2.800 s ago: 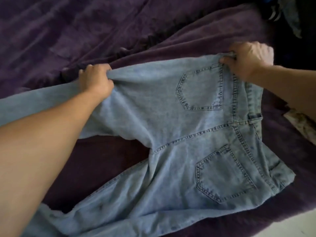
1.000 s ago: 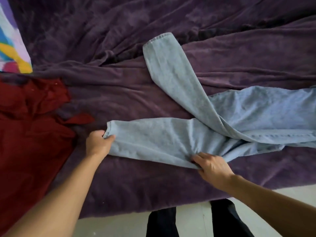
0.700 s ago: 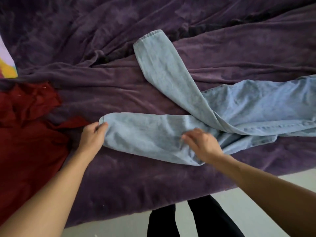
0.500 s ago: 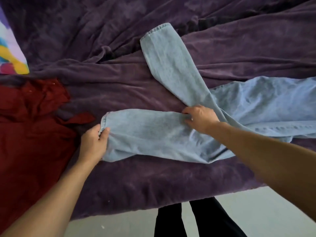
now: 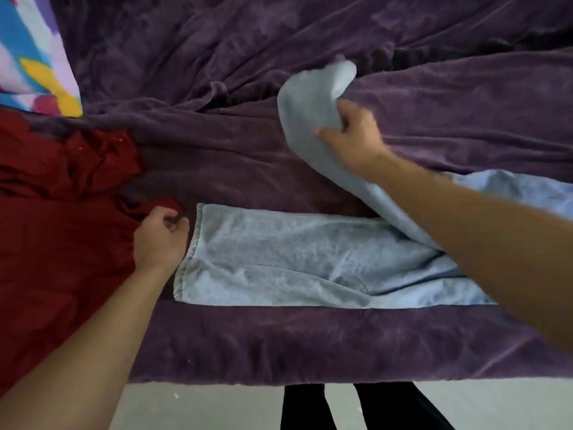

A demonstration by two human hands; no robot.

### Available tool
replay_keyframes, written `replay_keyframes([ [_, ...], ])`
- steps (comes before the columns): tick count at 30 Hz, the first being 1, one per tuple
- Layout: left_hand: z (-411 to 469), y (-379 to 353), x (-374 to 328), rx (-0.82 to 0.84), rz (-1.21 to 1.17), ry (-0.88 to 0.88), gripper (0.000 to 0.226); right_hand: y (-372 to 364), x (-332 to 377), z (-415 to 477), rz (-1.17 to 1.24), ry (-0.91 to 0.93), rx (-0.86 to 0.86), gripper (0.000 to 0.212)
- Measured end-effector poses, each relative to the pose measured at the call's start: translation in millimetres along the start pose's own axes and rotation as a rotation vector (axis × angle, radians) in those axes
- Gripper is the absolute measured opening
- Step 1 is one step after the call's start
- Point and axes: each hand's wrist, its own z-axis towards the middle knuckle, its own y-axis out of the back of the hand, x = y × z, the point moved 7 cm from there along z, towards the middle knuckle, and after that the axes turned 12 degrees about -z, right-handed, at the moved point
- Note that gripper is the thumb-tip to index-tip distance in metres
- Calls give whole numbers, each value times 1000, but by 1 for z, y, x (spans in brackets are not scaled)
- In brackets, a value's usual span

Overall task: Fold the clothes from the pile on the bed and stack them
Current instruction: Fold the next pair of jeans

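Denim: pale blue jeans [image 5: 313,259] lie on the purple blanket [image 5: 217,336] of the bed, in the centre and running off to the right. Near leg [image 5: 279,252] lies flat, parallel to the bed's front edge and set back from it by a bare strip of blanket; its hem faces left and its lower side runs straight. Far leg [image 5: 307,119] is lifted off the blanket and curls over at the hem end; it is motion-blurred, so the hem detail cannot be read. Right hand [image 5: 350,141] grips the far leg near that end, fingers wrapped into the cloth, the forearm crossing above where the two legs meet. Left hand [image 5: 159,240] rests just beside the near leg's hem, back up, fingers loosely curled and holding nothing that shows; its heel touches the hem's lower part, while a dark gap separates the fingertips from the hem's upper part. Red garment [image 5: 46,243] is spread on the left, its edge under the left hand and near the hem. Patterned cloth [image 5: 31,57] sits at the upper left corner, well apart from the jeans. Open blanket, creased, lies behind the near leg and between the far leg and the red garment. Pale floor [image 5: 217,405] shows below the bed's edge.
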Motion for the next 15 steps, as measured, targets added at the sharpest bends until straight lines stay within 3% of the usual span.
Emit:
replay_keyframes([
  [3,4,9,13,-11,-381,239,33,-48,41,-80,-268,478,76,55],
  [6,-12,6,22,31,-599,487,38,-107,29,-165,-561,730,252,56],
  [8,-27,-4,26,169,-581,610,51,-137,-1,-202,-661,716,430,60],
  [10,-43,-21,25,355,-484,613,59,-145,-24,-225,-660,694,458,51],
  [12,-51,-39,23,450,-332,442,66,-137,-32,-234,-490,619,408,36],
  [15,-53,-44,22,304,-143,209,54,-96,-40,-220,-369,466,142,25],
])
